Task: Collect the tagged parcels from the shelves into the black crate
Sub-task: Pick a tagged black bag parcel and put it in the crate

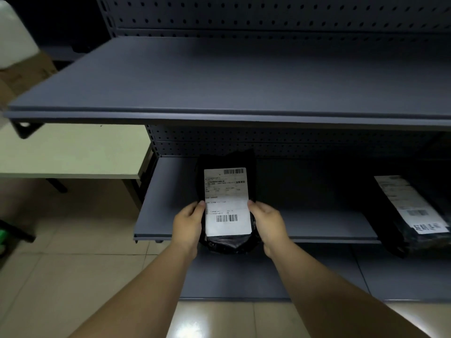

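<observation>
A black plastic parcel (227,198) with a white barcode label lies at the front of the lower grey shelf (317,223), its near end hanging over the shelf edge. My left hand (188,223) grips its left side, thumb on the label's edge. My right hand (267,223) grips its right side the same way. A second black parcel (412,215) with a white label lies on the same shelf at the far right. The black crate is not in view.
The upper grey shelf (219,76) juts out above the lower one, with perforated back panels behind both. A pale table (73,154) stands to the left, cardboard boxes (26,71) beyond it. The shelf base plate (244,276) and tiled floor lie below.
</observation>
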Demonstrator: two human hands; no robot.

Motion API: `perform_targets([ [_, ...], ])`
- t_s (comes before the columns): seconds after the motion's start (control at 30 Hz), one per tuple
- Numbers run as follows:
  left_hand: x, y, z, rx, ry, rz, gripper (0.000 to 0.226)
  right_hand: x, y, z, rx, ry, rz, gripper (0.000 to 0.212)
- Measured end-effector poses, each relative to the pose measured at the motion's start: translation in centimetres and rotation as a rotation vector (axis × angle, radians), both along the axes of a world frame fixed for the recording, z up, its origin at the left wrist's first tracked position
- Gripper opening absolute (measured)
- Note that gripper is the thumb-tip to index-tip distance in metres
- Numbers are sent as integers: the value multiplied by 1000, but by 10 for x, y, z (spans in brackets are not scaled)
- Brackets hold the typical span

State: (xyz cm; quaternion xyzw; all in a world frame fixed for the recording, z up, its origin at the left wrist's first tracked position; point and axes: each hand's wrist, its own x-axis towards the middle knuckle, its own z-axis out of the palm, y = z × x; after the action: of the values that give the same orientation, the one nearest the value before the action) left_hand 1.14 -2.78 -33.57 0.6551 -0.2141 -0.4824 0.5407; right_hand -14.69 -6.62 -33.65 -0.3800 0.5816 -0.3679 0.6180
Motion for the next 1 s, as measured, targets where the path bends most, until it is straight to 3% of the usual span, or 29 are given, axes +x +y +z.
perform_targets([
  [0.2,-5,15,16,-89,-18,57,35,-3,17,11,-109,-74,-85,28],
  [0.3,-6,20,19,-117,-31,65,31,-4,22,11,-110,-81,-119,40],
  [0.47,-9,25,22,-149,-44,56,16,-6,26,7,-119,-96,-147,40],
  [0.67,-14,23,22,-102,-24,67,35,-9,25,0,-110,-97,-167,41],
  [1.0,-13,7,5,0,-44,10,30,-10,1,-10,-54,39,-147,43],
])
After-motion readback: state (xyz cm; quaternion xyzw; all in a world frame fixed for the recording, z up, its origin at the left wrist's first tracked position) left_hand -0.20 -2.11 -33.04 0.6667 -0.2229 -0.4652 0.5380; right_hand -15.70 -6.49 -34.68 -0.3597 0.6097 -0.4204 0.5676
